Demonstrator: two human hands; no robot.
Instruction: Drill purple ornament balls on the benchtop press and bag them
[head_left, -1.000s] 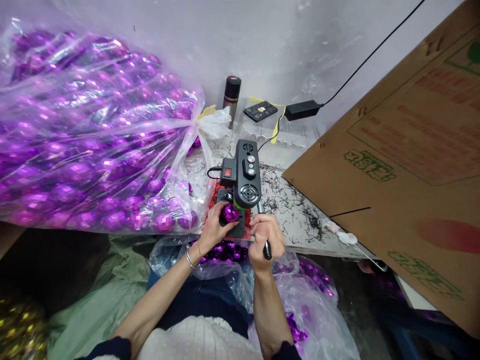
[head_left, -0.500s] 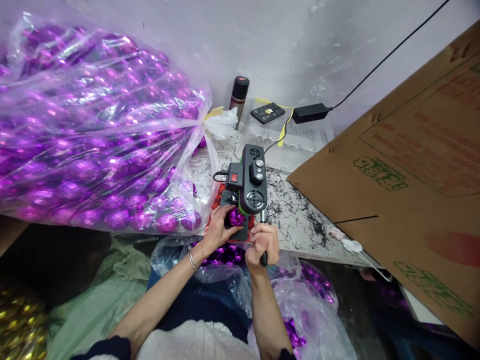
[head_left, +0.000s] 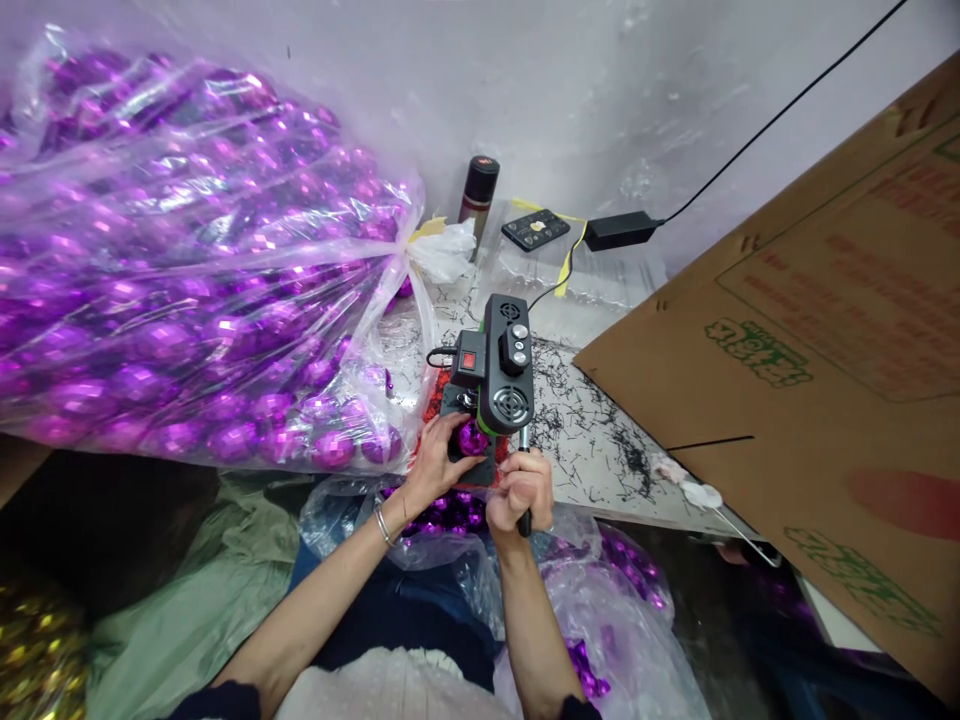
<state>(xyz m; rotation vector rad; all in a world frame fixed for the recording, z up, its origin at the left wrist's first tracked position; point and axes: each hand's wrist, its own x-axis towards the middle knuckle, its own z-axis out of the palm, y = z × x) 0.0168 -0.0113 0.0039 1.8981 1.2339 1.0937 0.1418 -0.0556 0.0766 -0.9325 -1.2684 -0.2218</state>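
A small bench drill press (head_left: pixel 510 365), dark grey with a red switch, stands on the worktable. Under its head sits a shiny purple ball ornament (head_left: pixel 472 438) on the machine's black base plate (head_left: pixel 478 470). Thumb and fingers of my left hand (head_left: pixel 435 458) close around the ball from the left. My right hand (head_left: pixel 521 490) is wrapped round the black-ended lever (head_left: pixel 525 520) at the machine's right side. The drill tip is hidden behind the machine's head.
A large clear bag of purple balls (head_left: pixel 225 300) fills the left of the table. Behind the machine are a spray can (head_left: pixel 478 195), a phone-like black slab (head_left: pixel 535 229) and a power adapter (head_left: pixel 619 231). A cardboard box (head_left: pixel 795 400) stands right. Black shavings (head_left: pixel 592 430) litter the tabletop.
My right hand and the lever have shifted very slightly left and down. My left hand stays on the ball, and the machine stands in the same place.
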